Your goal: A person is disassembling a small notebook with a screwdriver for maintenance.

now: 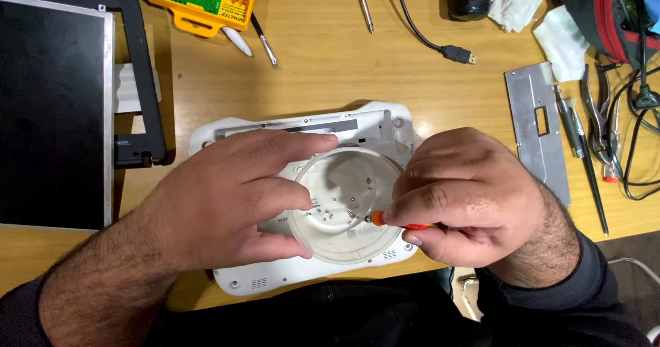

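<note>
Both hands meet over a round clear plastic dish (347, 206) holding tiny screws, which sits on a white plastic device shell (309, 268). Left hand (234, 199) curls loosely around the dish's rim; right hand (467, 196) pinches an orange-handled screwdriver (395, 220), tip inside the dish. A flat grey metal plate (536, 130) lies on the wooden surface (323, 65).

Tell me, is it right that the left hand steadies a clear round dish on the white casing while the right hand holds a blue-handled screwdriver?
Not quite: the head view shows the screwdriver in the right hand has an orange handle, not blue. The rest holds.
</note>
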